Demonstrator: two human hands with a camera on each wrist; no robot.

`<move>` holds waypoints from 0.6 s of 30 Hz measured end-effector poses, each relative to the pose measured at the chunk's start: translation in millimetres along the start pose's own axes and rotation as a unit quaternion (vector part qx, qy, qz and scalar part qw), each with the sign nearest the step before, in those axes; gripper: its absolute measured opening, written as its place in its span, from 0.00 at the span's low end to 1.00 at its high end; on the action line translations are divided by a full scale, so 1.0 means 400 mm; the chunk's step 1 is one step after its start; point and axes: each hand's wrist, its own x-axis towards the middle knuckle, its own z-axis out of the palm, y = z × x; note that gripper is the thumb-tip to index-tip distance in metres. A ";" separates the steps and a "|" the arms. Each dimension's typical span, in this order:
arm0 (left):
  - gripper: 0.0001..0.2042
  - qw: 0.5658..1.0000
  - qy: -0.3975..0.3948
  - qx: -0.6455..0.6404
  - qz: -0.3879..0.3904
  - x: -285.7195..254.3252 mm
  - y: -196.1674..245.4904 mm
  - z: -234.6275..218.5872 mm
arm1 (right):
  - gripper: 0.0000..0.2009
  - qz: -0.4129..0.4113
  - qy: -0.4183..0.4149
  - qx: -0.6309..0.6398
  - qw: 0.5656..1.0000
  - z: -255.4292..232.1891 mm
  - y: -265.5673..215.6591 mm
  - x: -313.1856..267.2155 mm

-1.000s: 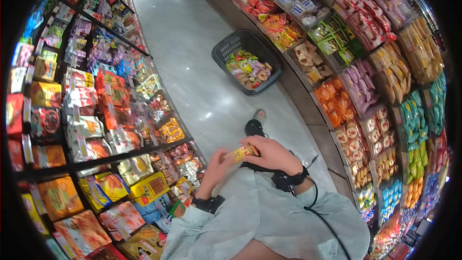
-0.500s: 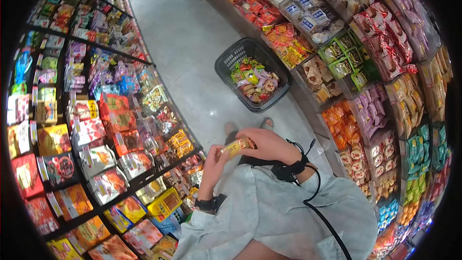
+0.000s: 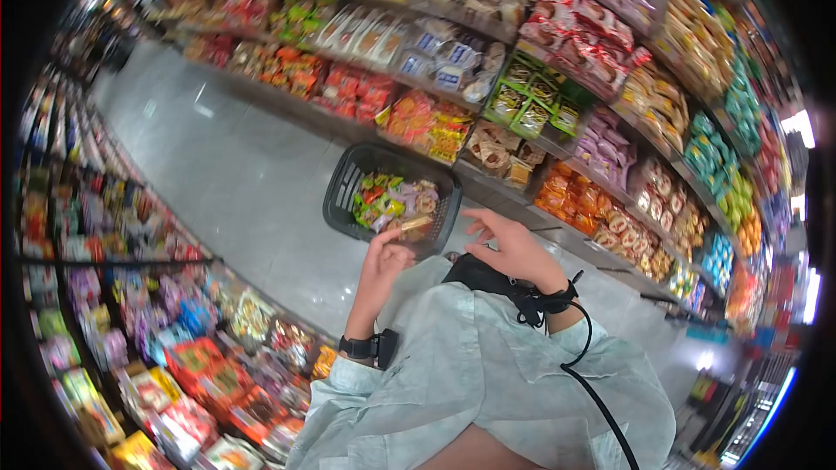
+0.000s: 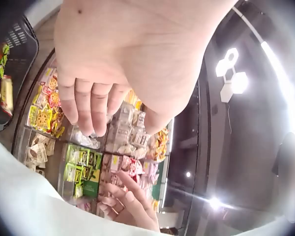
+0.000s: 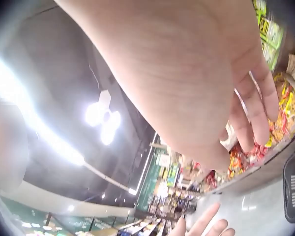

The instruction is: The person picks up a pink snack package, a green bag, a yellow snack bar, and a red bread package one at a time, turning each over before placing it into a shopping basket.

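A dark plastic basket (image 3: 341, 202) on the floor holds a pile of small colourful snack packets (image 3: 387, 198). One yellowish packet (image 3: 416, 223) shows at its near side, just past the fingertips of my left hand (image 3: 376, 271); the left wrist view shows that packet (image 4: 7, 96) apart from the hand (image 4: 123, 59). My left fingers are relaxed and slightly bent, holding nothing. To the right, my right hand (image 3: 515, 251) hangs near the basket's corner, fingers spread and empty. Its palm (image 5: 187, 73) fills much of the right wrist view. Whether the packet touches the pile, I cannot tell.
Snack shelves (image 3: 418, 78) run past the basket's far side and down the right. More packets fill a rack (image 3: 200, 365) at the lower left. Grey floor (image 3: 226, 183) lies between them. A black cable (image 3: 601, 400) hangs from my right wrist.
Both hands held the yellow packet between them; they have let go and parted, and it shows at the basket. The view has turned, bringing the basket close beyond my hands.
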 end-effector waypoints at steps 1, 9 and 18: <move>0.21 0.999 -0.040 0.014 -0.007 0.031 0.012 -0.031 | 0.26 0.009 0.027 0.002 1.000 0.003 -0.003 -0.003; 0.13 0.959 -0.239 0.094 -0.121 0.183 0.040 -0.175 | 0.16 0.140 0.218 0.042 0.965 0.055 -0.055 -0.118; 0.14 0.864 -0.451 0.179 -0.137 0.227 -0.058 0.033 | 0.14 0.218 0.387 -0.025 0.896 -0.076 -0.177 -0.366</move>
